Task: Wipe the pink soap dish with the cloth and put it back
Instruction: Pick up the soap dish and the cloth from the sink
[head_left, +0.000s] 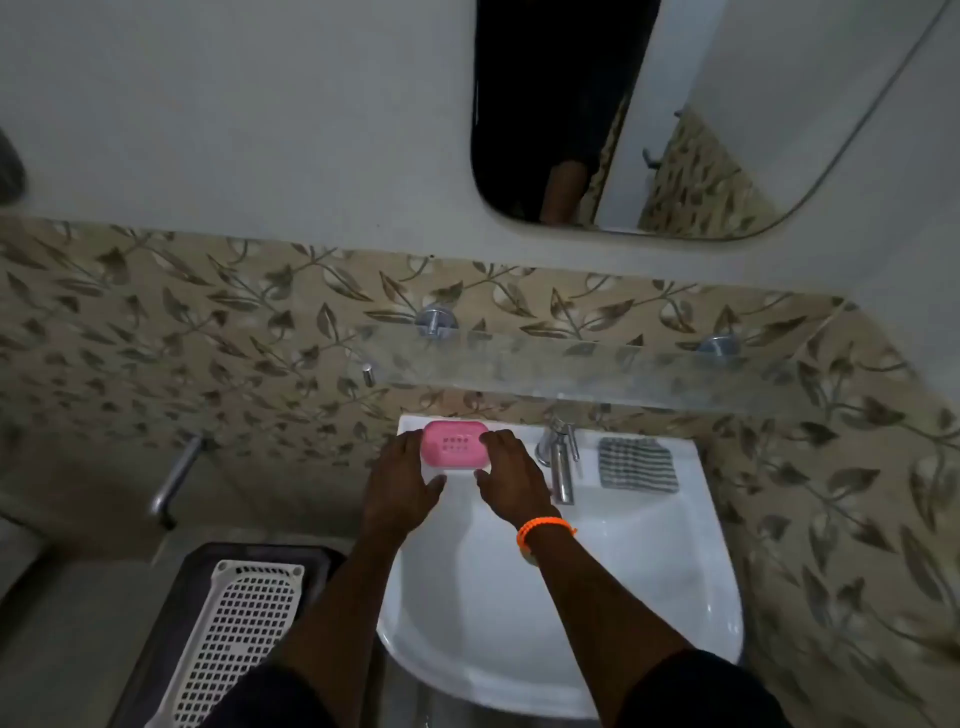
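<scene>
The pink soap dish (455, 443) is on the back left corner of the white washbasin (649, 545), held from both sides: the left hand (402, 480) is laid against its left end and the right hand (511, 475) against its right end, fingers curved round it. The striped cloth (637, 463) lies folded beyond the tap (558, 460), untouched. If the dish is wet, it could slip into the bowl when lifted. The tap could be knocked when the cloth is reached for.

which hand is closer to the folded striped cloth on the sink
Right. The right hand grips the pink soap dish's right end, across the tap from the striped grey cloth; the left hand holds its far end.
</scene>
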